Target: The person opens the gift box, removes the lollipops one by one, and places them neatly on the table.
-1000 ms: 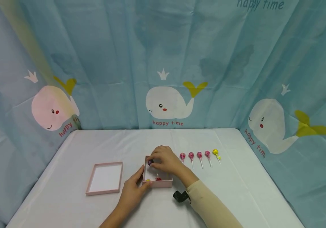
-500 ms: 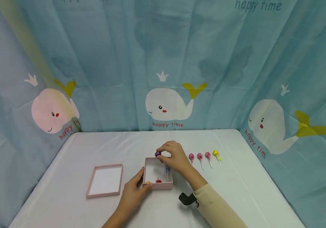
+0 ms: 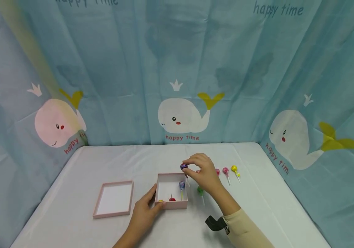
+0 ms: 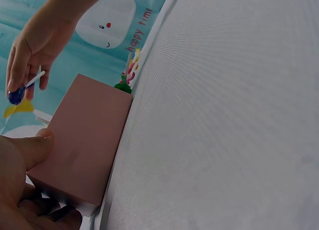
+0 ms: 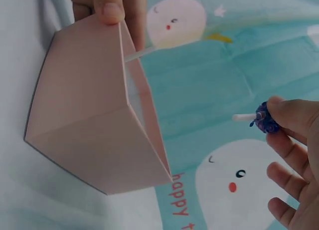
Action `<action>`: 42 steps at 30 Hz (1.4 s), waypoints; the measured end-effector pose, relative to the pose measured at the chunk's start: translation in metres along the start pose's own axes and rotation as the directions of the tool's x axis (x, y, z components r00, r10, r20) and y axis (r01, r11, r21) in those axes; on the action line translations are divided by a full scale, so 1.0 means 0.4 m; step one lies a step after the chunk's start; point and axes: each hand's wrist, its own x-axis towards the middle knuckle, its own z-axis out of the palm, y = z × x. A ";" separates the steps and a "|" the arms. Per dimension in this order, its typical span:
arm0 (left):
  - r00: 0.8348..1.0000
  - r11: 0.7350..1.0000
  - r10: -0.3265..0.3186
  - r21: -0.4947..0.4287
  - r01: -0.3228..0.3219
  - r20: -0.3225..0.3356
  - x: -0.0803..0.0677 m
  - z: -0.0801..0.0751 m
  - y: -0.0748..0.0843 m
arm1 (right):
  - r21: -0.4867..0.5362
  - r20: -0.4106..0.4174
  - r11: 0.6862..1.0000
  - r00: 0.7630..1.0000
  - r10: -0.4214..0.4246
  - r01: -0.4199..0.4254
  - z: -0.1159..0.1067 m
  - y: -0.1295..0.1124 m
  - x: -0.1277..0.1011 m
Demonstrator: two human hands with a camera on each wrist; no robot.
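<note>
The right hand [image 3: 203,173] hangs above the desk [image 3: 251,199], just past the far right corner of the small pink box [image 3: 171,205]. Its fingers [image 5: 291,113] pinch a purple lollipop [image 3: 184,167] by the wrapped head, with the white stick pointing down and away from the palm (the right wrist view shows the stick jutting out sideways from the fingertips). The lollipop is in the air, clear of the box, at about 1 o'clock from the middle of the box.

The left hand [image 3: 144,210] grips the box at its near left corner, at about 7 o'clock, with the thumb [image 4: 30,150] pressed flat on the outer wall and the other fingers curled round the side. Inside the box a blue lollipop [image 3: 181,185] stands against the right wall, and a red one [image 3: 172,199] and a yellow one [image 3: 160,200] lie along the near wall.

A green lollipop [image 3: 200,190] lies on the desk just beside the box at 3 o'clock. Further right, at about 2 o'clock, pink lollipops [image 3: 225,170] and a yellow lollipop [image 3: 234,168] lie in a row, partly hidden behind the right hand. The lid [image 3: 113,198] of the box lies open side up at 9 o'clock, apart from the box.
</note>
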 end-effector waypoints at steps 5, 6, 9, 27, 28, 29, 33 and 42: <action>1.000 1.000 0.015 -0.026 -0.015 0.001 -0.003 0.001 0.003 | -0.003 -0.017 0.999 0.999 0.051 -0.052 -0.033 -0.009 -0.022; 1.000 0.999 0.015 -0.035 -0.015 0.001 -0.003 0.001 0.004 | -0.004 -0.020 0.998 0.998 0.060 -0.060 -0.038 -0.007 -0.026; 1.000 0.999 0.027 -0.042 -0.027 -0.004 -0.003 0.001 0.003 | -0.009 -0.022 0.995 0.995 0.099 -0.099 -0.051 0.003 -0.042; 1.000 0.997 0.007 -0.073 -0.005 0.018 -0.003 -0.003 0.000 | -0.053 -0.092 0.978 0.976 0.195 -0.201 -0.130 0.067 -0.141; 1.000 0.997 0.003 -0.074 -0.002 0.018 -0.003 -0.003 -0.001 | -0.051 -0.095 0.977 0.975 0.201 -0.206 -0.132 0.071 -0.147; 1.000 0.997 0.002 -0.076 -0.001 0.019 -0.003 -0.003 0.000 | -0.049 -0.098 0.977 0.974 0.203 -0.209 -0.133 0.075 -0.152; 1.000 0.997 -0.008 -0.073 0.009 0.017 -0.002 -0.006 0.001 | -0.033 -0.106 0.980 0.976 0.190 -0.194 -0.133 0.098 -0.171; 1.000 0.998 0.003 -0.070 -0.001 0.026 -0.003 -0.006 0.003 | -0.037 -0.094 0.971 0.968 0.232 -0.237 -0.125 0.141 -0.201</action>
